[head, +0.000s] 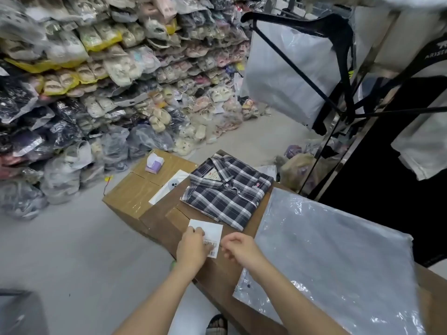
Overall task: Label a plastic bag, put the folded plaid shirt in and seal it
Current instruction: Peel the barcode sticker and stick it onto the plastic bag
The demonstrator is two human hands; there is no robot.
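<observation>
Left hand (191,247) pinched the label sheet (210,232); right hand (238,249) curled, grip unclear, beside shirt (227,192) and bag (338,257).

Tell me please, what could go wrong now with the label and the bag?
The left hand holds the barcode label sheet while the right hand picks at its edge; a peeled sticker might curl or tear. The plastic bag is wrinkled, so the label could crease. It also overhangs the cardboard box edge and might slide.

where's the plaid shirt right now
Head view, centre: the shirt lies folded on the cardboard boxes, just beyond both hands and left of the clear bag.
</observation>
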